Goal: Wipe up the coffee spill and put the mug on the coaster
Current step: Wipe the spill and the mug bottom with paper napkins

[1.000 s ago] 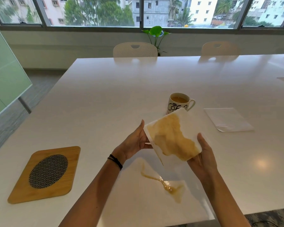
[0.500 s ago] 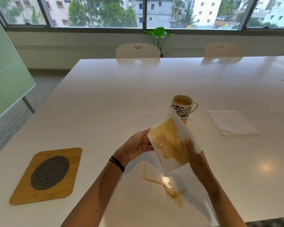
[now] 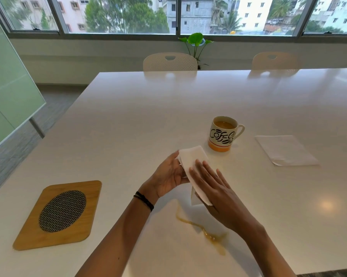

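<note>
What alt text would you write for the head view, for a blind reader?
Two bare hands, left hand and right hand, fold a white paper napkin above a brown coffee spill on a white table. A full printed ceramic mug stands behind; a bamboo coaster lies left.

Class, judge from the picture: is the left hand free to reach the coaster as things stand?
Probably not yet. The table between the left hand and the coaster is bare, but both hands are folding the napkin, so it must let go first.

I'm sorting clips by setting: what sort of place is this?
Probably an office meeting room: a long white table, matching chairs along its far side, wide windows facing city buildings.
</note>
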Demonstrator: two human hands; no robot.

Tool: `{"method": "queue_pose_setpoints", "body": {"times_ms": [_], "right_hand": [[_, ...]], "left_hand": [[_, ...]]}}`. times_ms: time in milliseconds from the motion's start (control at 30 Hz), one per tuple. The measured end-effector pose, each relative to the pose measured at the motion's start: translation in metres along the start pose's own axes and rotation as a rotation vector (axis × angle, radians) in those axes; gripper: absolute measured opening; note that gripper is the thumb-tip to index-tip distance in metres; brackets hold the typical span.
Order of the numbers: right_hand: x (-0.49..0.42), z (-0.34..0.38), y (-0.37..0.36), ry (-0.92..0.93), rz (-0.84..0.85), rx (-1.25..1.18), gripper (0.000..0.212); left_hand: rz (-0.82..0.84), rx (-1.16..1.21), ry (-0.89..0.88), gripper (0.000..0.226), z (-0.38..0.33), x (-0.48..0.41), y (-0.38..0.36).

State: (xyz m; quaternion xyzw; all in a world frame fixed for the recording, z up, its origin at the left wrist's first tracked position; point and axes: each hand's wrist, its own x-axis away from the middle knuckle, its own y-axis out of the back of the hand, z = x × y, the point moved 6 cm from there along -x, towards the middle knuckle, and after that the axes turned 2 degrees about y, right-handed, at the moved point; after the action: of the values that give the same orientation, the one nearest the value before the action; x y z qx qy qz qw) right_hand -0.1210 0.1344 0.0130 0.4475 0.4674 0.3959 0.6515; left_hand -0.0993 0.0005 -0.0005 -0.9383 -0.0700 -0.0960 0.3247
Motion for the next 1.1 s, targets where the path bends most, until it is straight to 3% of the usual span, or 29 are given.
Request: {"method": "queue_pose_setpoints", "body": {"times_ms": [67,167,300,467,567,700,767,933,1100], "right_hand": [[-0.001,0.000,-0.001,-0.008,0.020,0.018,0.064],[-0.003,0.000,-0.002,0.022,0.045,-0.029,0.074],[-0.004,0.001,0.012,0.049,-0.046,-0.311,0.074],[-0.007,-0.017,0.022,-0.232,-0.319,-0.695,0.066],[-0.012,-0.028,0.018,-0.418,-0.338,-0.902,0.057],[-0.014,-0.031,0.014,-0.480,-0.322,-1.193,0.029],[-0.014,-0.032,0.018,-0.481,-0.366,-1.136,0.027],[-0.017,-0.030,0.039,-0.315,-0.473,-0.633,0.027],[-0.020,-0.008,0.031,-0.124,-0.314,-0.323,0.040]], "left_hand": [[0.001,0.004,0.009,0.056,0.000,0.000,0.001],[-0.050,-0.060,-0.006,0.043,0.001,0.000,0.005],[-0.073,-0.092,-0.031,0.027,0.000,-0.001,0.007],[-0.091,-0.111,-0.088,0.024,-0.007,0.001,0.006],[-0.087,-0.122,-0.122,0.024,-0.010,0.003,0.004],[-0.056,-0.168,-0.181,0.027,-0.015,0.006,0.002],[-0.064,-0.189,-0.202,0.034,-0.020,0.006,0.005],[-0.204,-0.236,-0.267,0.046,-0.031,0.004,0.026],[-0.383,-0.581,-0.397,0.031,-0.037,0.010,0.044]]}}
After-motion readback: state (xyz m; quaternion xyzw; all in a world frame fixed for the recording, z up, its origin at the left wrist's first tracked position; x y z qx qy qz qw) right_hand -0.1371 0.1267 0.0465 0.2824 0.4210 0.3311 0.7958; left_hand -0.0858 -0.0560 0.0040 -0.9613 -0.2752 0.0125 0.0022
